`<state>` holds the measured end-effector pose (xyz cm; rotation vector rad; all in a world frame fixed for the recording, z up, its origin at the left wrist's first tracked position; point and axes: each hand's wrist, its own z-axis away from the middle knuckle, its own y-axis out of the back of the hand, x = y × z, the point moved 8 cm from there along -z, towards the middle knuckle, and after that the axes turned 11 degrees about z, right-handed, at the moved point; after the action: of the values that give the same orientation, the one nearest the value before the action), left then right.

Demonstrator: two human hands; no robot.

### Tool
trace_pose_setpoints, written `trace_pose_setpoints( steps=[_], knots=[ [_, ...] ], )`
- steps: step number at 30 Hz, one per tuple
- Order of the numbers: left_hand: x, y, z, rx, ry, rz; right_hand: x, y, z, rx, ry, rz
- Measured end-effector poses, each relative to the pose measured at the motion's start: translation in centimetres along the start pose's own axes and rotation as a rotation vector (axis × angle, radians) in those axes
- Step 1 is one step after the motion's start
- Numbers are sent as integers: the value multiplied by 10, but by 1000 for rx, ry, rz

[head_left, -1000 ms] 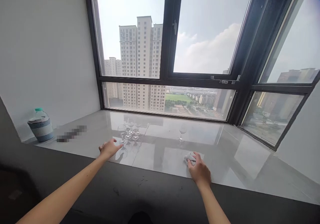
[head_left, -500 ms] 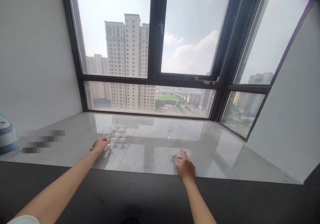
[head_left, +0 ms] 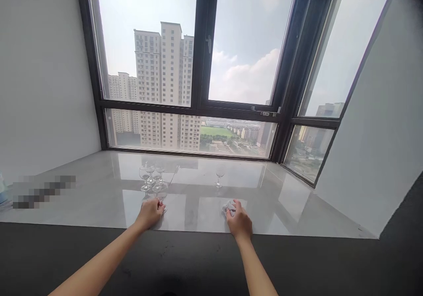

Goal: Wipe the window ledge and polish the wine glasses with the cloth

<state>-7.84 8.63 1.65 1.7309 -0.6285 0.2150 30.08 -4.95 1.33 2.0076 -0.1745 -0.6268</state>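
My left hand (head_left: 150,213) is closed around the stem of a clear wine glass (head_left: 161,196), near the front of the glossy window sill (head_left: 205,216). Its fingers hide part of the stem and foot. Just behind that glass stands a group of several similar stemmed glasses (head_left: 144,177). My right hand (head_left: 240,220) grips a crumpled white cloth (head_left: 228,207) resting on the sill. Farther back, beyond the cloth, one stemmed glass (head_left: 218,178) stands upright by itself.
A dark-framed window (head_left: 188,107) rises behind the sill, with walls on both sides. At the far left edge a bottle (head_left: 2,192) is partly in view, beside a pixelated patch. The sill's front edge drops to a dark face.
My left hand has brought a wine glass out of the group, toward the right and nearer the front edge. My right hand stays on the cloth. The view has shifted slightly.
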Motion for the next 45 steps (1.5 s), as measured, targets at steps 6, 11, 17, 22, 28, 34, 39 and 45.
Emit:
trace_pose_setpoints(
  steps=[6,11,17,22,28,34,39,45],
  knots=[
    [77,-43,4,-115,-149,-32,0,-1,-1,1,-3,7],
    [102,-52,7,-91,-187,13,0,0,1,21,-11,20],
    [105,-42,13,-82,-158,-8,-4,8,5,37,-46,56],
    [107,-41,12,-89,-133,6,-8,7,6,54,-7,63],
    [106,-39,13,-70,-144,-15,-13,9,8,68,4,112],
    [107,-38,13,-79,-112,-35,-16,11,8,53,4,139],
    [110,-35,14,-77,-98,-59,-17,12,7,78,24,132],
    [110,-33,15,-55,-90,-62,-20,17,9,70,36,141]
  ],
)
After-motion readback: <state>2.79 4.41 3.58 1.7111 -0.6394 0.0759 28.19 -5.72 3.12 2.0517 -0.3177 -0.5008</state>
